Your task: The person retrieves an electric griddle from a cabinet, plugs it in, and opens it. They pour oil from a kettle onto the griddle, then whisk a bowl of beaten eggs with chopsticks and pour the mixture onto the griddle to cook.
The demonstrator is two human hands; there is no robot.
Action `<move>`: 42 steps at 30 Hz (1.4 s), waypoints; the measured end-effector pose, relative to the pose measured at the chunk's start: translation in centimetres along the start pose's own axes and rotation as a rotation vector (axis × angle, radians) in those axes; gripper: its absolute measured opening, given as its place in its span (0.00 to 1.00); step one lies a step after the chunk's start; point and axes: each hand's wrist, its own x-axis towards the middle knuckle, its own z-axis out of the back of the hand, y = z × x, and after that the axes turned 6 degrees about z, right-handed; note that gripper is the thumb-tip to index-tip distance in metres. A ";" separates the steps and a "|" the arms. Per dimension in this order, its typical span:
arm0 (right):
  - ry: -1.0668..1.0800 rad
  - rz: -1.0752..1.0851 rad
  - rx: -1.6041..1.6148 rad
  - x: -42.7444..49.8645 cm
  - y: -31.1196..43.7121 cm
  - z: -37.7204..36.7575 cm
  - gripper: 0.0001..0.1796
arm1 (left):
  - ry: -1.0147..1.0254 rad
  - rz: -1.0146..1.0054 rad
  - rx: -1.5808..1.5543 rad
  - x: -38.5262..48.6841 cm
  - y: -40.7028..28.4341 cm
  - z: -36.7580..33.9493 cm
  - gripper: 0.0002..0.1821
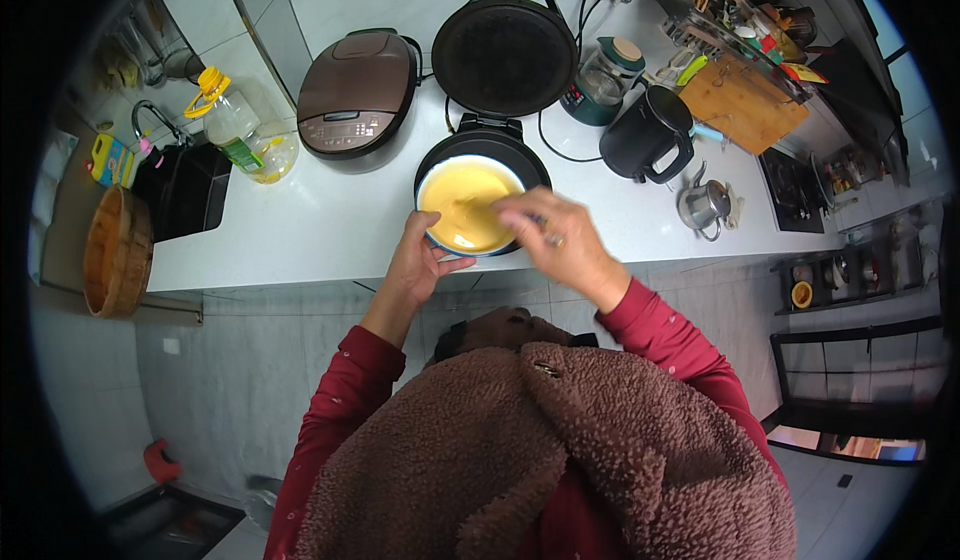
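Observation:
A bowl [517, 175] with a pale inside and a blue rim holds smooth yellow batter [465, 185]. My left hand [417, 260] grips its near left side, the thumb over the rim and the fingers underneath. Over the right edge, my right hand [566, 241] is closed on a thin utensil [553, 236], blurred by motion, whose lower end dips into the batter. What kind of utensil it is cannot be made out. Beneath and behind the bowl lies the lower plate of a black electric griddle [536, 159]; its round lid [504, 54] stands raised at the back.
Left on the white counter [300, 237] are a brown rice cooker [360, 95] and a yellow-capped oil bottle [240, 129]. Rightward stand a glass kettle [604, 84], a black electric kettle [649, 132] and a small metal pot [703, 204]. A wooden tub [116, 252] sits by the sink [184, 192].

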 end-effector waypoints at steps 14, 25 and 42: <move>-0.114 -0.662 0.528 1.2 -5.6 1.3 0.19 | -0.033 0.005 -0.019 -0.2 0.0 -0.7 0.29; -0.112 -0.746 0.332 2.6 -5.9 2.8 0.20 | -0.042 -0.015 0.022 -0.6 0.3 -0.6 0.31; -0.137 -0.785 0.345 2.5 -6.0 2.6 0.20 | -0.008 -0.026 0.025 -0.7 0.0 -0.4 0.31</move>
